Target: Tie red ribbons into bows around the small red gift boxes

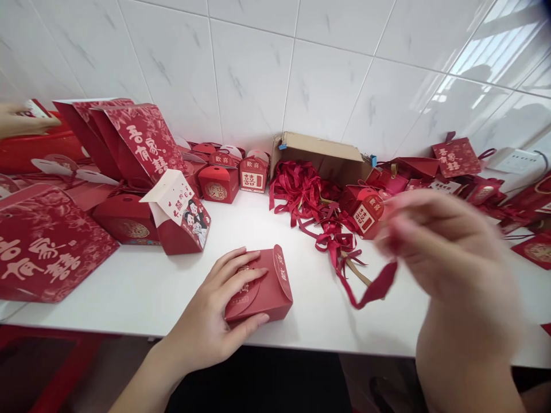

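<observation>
A closed red gift box lies near the front edge of the white table. My left hand grips it, fingers across its lid and thumb along its front side. Up to the right, my right hand is blurred by motion, its fingers pinched on a dark red ribbon. The ribbon's loose part hangs down below the fingers in a curve; its upper end is hidden in the hand. Behind it, a heap of red ribbons spills from an open cardboard box onto the table.
Several red candy boxes stand along the tiled wall. Large red boxes and a white-topped box are at the left. More red boxes crowd the right. Another person's hand shows at the far left.
</observation>
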`<state>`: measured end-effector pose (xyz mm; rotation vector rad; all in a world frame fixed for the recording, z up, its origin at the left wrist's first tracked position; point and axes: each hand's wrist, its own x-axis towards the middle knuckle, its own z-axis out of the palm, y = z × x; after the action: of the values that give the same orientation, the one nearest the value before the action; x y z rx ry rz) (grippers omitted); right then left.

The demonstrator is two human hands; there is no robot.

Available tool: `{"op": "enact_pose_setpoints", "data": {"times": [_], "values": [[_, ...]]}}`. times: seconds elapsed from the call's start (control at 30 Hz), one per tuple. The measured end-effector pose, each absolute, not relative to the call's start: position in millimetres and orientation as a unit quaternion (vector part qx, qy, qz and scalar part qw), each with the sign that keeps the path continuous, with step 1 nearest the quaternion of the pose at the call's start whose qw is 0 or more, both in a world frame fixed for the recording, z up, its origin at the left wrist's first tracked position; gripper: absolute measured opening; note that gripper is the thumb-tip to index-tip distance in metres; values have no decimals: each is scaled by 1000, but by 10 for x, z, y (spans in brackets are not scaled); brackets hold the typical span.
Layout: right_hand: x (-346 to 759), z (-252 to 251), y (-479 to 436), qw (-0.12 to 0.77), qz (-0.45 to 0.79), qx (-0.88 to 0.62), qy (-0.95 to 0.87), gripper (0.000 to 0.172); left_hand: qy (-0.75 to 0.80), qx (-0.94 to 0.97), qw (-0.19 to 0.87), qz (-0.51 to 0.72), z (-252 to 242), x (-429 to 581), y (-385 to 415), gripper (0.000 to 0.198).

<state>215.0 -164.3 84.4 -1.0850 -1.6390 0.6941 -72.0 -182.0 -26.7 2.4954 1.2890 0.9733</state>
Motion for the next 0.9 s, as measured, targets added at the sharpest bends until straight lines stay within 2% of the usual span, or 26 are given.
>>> {"op": "enact_pose_setpoints", "data": {"times": [0.13,0.23,0.43,0.9], "values": [[1800,595,-1523,338,509,-401,-683,21,425,839,122,317,-146,-724,-1814,46],[1738,433,-1458,277,558,-395,-675,25,459,813,117,340,-95,-659,-1795,32],[1785,362,-1451,256,536,-402,-697,21,476,801,68,357,6,-531,-1756,21],[1752,555,-1461,231,496,-402,-734,14,477,787,97,379,61,-460,-1715,20]]}}
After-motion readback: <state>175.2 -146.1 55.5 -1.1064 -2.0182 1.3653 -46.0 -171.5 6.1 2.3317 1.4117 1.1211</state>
